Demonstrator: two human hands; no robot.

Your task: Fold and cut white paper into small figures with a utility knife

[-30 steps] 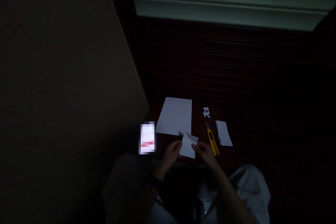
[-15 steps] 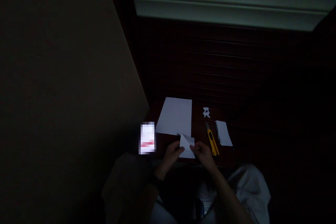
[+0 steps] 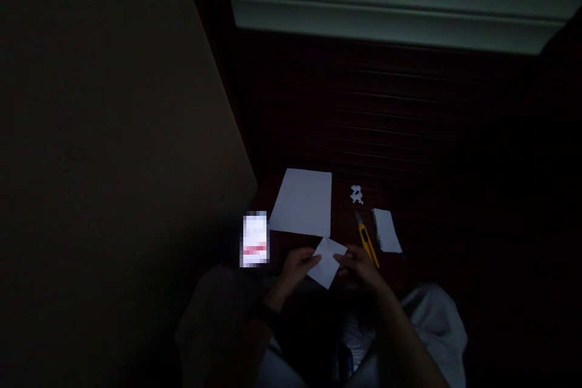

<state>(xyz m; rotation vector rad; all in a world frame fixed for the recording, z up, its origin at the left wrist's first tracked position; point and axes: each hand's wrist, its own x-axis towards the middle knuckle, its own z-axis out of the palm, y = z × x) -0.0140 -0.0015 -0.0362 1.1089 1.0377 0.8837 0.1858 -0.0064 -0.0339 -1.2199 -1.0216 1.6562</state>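
Observation:
The room is very dim. A small folded white paper [image 3: 326, 262] sits between my two hands, turned like a diamond, just above the near edge of a dark table [image 3: 345, 224]. My left hand [image 3: 297, 267] pinches its left corner. My right hand [image 3: 361, 265] pinches its right side. Both hands have their fingers closed on the paper.
A full white sheet [image 3: 302, 201] lies flat behind the hands. A yellow utility knife [image 3: 366, 244] lies right of them, beside a smaller paper piece [image 3: 387, 230] and tiny scraps [image 3: 357, 194]. A lit phone screen [image 3: 255, 239] glows at the left. A wall rises on the left.
The folded paper has been turned and flattened into a diamond shape and brought slightly nearer to me. Both hands kept their hold and shifted a little with it.

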